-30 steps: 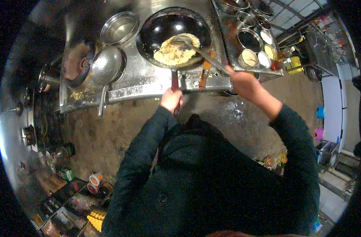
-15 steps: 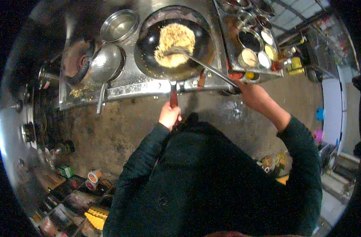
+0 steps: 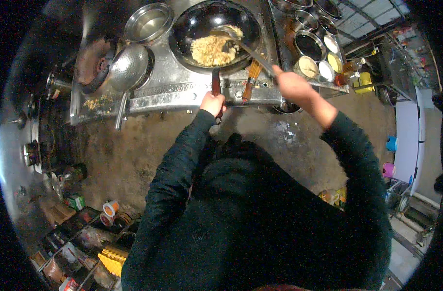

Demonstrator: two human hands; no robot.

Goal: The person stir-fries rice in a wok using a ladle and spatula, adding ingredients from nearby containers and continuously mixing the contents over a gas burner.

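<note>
My left hand (image 3: 213,103) is closed around the reddish-brown handle (image 3: 216,82) of a black wok (image 3: 185,31) on the steel stove. Inside the wok lies a yellow-brown, grainy heap of food (image 3: 209,52) that looks like fried rice. My right hand (image 3: 295,89), slightly blurred, grips the long shaft of a metal ladle (image 3: 253,53). The ladle's bowl rests in the far part of the food. Just right of the wok handle, a bamboo brush (image 3: 250,80) leans on the stove's front edge.
A perforated skimmer (image 3: 128,70) and a steel pot (image 3: 148,23) sit left of the wok. Containers of white and yellow seasonings (image 3: 308,67) stand on the right-hand counter (image 3: 292,58). Dark bins (image 3: 83,237) are at the lower left, a yellow container (image 3: 363,82) at the right.
My left hand and the wok have moved forward, away from me. My right hand has gone forward and left, taking the ladle's bowl to the far side of the food. More of the brush shows.
</note>
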